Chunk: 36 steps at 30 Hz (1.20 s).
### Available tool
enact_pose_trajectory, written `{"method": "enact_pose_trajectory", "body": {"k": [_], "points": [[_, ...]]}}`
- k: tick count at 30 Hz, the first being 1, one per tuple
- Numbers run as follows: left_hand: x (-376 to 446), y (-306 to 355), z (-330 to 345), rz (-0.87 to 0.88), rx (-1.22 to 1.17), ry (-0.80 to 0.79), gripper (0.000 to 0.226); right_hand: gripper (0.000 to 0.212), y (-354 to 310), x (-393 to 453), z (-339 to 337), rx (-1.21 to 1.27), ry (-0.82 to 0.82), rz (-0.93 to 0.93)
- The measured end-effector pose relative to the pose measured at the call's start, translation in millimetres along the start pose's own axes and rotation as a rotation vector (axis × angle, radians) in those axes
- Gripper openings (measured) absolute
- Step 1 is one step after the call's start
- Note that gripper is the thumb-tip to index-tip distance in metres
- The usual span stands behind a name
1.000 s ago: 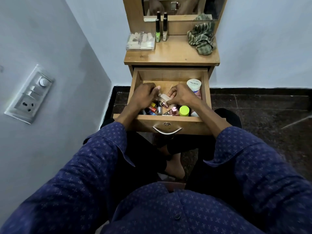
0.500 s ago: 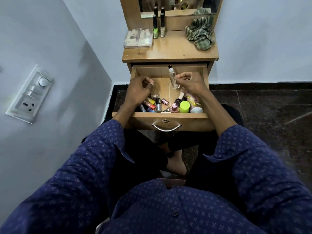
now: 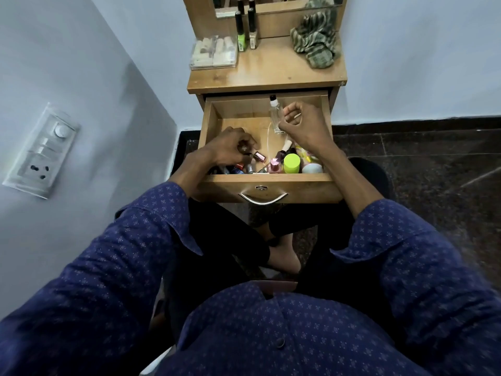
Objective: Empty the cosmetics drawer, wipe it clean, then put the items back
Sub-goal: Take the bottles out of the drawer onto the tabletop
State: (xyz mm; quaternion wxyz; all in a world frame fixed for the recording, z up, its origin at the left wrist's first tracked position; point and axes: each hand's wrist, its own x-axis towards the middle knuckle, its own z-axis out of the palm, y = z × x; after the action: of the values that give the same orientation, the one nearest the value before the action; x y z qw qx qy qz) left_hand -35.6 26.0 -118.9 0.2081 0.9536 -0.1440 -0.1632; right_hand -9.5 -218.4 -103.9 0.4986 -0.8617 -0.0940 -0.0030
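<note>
The wooden drawer (image 3: pixel 271 184) stands pulled out toward me. Small cosmetics lie along its front: a lime-capped jar (image 3: pixel 291 163), a pink nail polish bottle (image 3: pixel 273 167), a white-lidded tub (image 3: pixel 312 168) and several more little bottles. My right hand (image 3: pixel 303 123) pinches a clear glass bottle (image 3: pixel 276 115) with a dark cap, held upright above the drawer's back right. My left hand (image 3: pixel 230 147) is down among the items at the front left, fingers curled round a small dark bottle (image 3: pixel 245 150).
On the dresser top (image 3: pixel 271 71) sit a clear plastic box (image 3: pixel 214 52), two tall tubes (image 3: pixel 245 31) and a striped green cloth (image 3: pixel 315 40). A wall with a switch plate (image 3: pixel 40 150) lies left. Dark tiled floor (image 3: pixel 420 169) lies to the right.
My right hand lifted the clear bottle out of the heap to the drawer's back right. My left hand rose briefly, then dropped back onto the items at the front left.
</note>
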Motion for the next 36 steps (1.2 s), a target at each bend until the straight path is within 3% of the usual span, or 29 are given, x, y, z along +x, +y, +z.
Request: {"method": "enact_pose_trajectory", "body": {"k": [5, 9, 14, 22, 24, 26, 29, 33, 36], "points": [[0.3, 0.1, -6.7, -0.017, 0.047, -0.039, 0.028, 0.03, 0.9, -1.5, 2.5, -0.108, -0.069, -0.052], [3.9, 16.6, 0.3, -0.083, 0.244, -0.035, 0.061, 0.029, -0.6, -2.0, 3.0, -0.139, -0.12, -0.096], [7.0, 39.7, 8.0, -0.047, 0.3, 0.071, 0.076, 0.028, -1.4, -1.4, 2.6, -0.161, -0.128, -0.104], [12.3, 43.0, 9.4, 0.085, 0.288, 0.142, 0.037, 0.029, -0.8, -1.8, 1.4, -0.157, -0.1, -0.067], [14.1, 37.3, 12.3, 0.072, 0.158, 0.252, 0.025, 0.029, 0.4, -1.7, 1.9, -0.153, -0.101, -0.057], [12.6, 31.2, 15.4, 0.014, -0.124, 0.423, 0.016, 0.027, 1.6, -1.9, 3.2, -0.149, -0.103, -0.039], [5.4, 24.1, 10.8, -0.105, -0.533, 0.612, 0.028, 0.029, 2.5, -2.4, 4.5, -0.16, -0.116, -0.026], [0.8, 19.7, 2.2, -0.172, -1.089, 0.626, 0.032, 0.028, -1.0, -4.5, 9.6, -0.202, -0.223, -0.078], [0.7, 20.9, 0.6, -0.177, -1.215, 0.618, 0.032, 0.028, -4.1, -6.1, 11.8, -0.19, -0.253, -0.116]]}}
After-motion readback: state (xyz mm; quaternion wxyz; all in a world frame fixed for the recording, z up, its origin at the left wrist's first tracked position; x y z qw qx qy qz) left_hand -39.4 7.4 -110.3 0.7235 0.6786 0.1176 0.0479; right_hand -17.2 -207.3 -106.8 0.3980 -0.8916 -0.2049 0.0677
